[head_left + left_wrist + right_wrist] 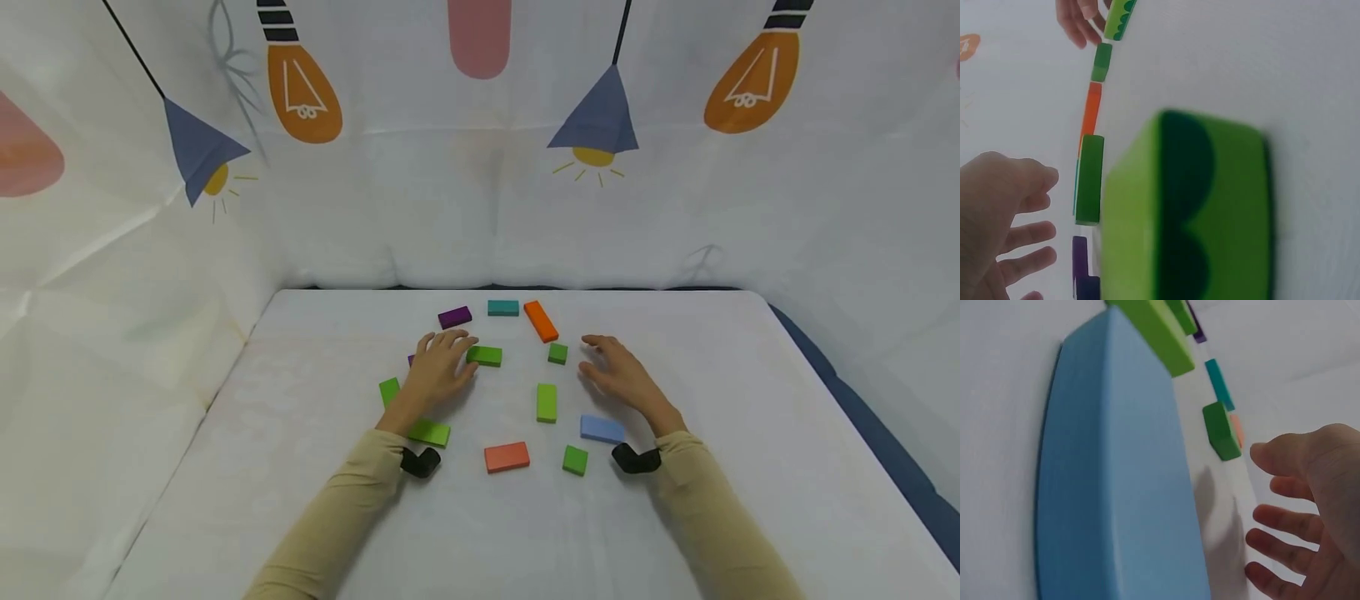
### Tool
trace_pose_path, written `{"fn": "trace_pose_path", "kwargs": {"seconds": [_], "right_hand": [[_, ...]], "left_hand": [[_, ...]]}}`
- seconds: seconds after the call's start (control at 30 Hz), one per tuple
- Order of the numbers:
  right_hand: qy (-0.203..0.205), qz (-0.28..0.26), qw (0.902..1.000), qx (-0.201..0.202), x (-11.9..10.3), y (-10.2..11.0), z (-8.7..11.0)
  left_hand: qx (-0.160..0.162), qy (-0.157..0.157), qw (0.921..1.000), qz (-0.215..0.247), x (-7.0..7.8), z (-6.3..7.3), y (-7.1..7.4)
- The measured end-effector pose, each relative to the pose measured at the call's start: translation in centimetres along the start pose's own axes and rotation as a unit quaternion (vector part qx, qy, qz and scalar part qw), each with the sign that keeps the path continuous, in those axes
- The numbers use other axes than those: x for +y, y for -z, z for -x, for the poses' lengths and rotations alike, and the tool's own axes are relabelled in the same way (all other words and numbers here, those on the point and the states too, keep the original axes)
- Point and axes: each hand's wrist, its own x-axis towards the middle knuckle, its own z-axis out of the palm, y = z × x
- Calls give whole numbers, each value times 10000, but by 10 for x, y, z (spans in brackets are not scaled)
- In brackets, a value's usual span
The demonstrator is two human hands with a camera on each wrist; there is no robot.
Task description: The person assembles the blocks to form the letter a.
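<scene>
Smooth blue cuboid [1125, 469] | scallop-printed green block [1188, 209] | left fingers [1030, 234] wide | right fingers [1280, 549] wide

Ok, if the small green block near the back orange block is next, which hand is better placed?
Probably the right hand: it is empty and close beside the small green block. The left hand is farther, with another green block between.

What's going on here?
A person's left hand and right hand are over a white table with coloured blocks scattered on it. Neither hand appears to hold one. The left, fingers relaxed, is beside a green block; the right is nearest a small green cube, with a gap between. A blue block lies near the right wrist.
</scene>
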Motion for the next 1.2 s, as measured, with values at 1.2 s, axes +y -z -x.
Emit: {"fn": "trace_pose_path", "kwargs": {"seconds": [1.2], "right_hand": [[-638, -967, 9931, 191, -21, -26, -19]], "left_hand": [[-527, 16, 9830, 1759, 9, -20, -12]]}}
